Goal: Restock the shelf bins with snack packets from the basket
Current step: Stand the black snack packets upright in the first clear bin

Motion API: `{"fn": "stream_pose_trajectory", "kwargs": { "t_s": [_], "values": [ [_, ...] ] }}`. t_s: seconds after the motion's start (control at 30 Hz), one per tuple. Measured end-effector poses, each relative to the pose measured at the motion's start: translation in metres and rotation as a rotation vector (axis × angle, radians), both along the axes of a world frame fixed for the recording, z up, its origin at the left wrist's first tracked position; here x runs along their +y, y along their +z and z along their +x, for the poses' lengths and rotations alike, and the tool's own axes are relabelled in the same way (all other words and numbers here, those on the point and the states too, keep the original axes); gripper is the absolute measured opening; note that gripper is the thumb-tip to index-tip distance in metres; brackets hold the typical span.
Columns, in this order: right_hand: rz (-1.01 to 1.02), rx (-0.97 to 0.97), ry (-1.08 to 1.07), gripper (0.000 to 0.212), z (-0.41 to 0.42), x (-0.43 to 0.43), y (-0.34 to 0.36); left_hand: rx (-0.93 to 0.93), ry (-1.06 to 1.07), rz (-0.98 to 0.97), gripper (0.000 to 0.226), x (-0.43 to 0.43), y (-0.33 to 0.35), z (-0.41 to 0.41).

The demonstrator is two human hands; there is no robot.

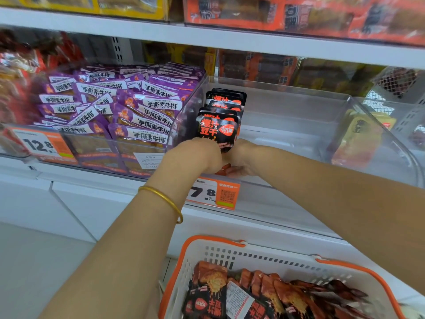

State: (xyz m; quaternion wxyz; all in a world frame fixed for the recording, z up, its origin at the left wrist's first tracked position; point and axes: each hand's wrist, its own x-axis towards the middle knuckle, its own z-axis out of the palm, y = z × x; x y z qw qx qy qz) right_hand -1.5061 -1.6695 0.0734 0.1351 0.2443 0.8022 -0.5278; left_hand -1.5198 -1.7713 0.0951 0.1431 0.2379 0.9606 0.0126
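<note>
While black packets are being stood up in the clear bin

As both hands meet at the front of the clear bin point(299, 107), centre frame, the step looks like seating the black packets point(220, 120) upright against its left wall. Held together, left hand point(195, 155) and right hand point(243, 157) flank the foremost packet's lower edge; fingers mostly hidden, grip cannot be told. Bin: rigid, glossy, transparent. Packets: flat, slick pouches. Next, probably: reach down to the perforated white basket point(230, 249), lower right, for more.
</note>
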Motion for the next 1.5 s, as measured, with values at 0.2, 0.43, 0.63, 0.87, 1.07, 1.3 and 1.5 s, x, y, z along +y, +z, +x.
{"fn": "stream_pose_trajectory", "kwargs": {
  "t_s": [0.2,0.43,0.63,0.87,1.07,1.3,1.5],
  "values": [
    [0.050,0.017,0.047,0.030,0.001,-0.002,0.001,-0.034,-0.013,0.016,0.025,-0.006,0.014,0.014],
    [0.161,0.198,0.091,0.012,0.055,0.009,0.054,0.388,-0.014,0.486,0.021,-0.037,0.038,0.095],
    [-0.101,0.488,0.185,0.015,0.175,0.015,0.067,-0.031,-0.096,0.634,0.024,-0.060,-0.009,0.158],
    [0.503,-0.142,0.670,0.047,0.191,0.019,-0.145,-0.225,-0.205,0.072,0.020,-0.032,-0.087,0.149],
    [1.052,-0.090,0.986,0.043,0.225,0.017,-0.229,-0.202,-0.186,0.037,0.021,-0.030,-0.100,0.151],
    [0.673,0.248,0.711,0.016,0.207,0.036,-0.126,-0.341,-0.369,0.200,0.044,-0.022,-0.112,0.153],
    [-0.070,0.333,0.246,0.009,0.220,0.043,-0.053,-0.307,-0.117,0.640,0.016,-0.025,-0.073,0.148]
  ]
}}
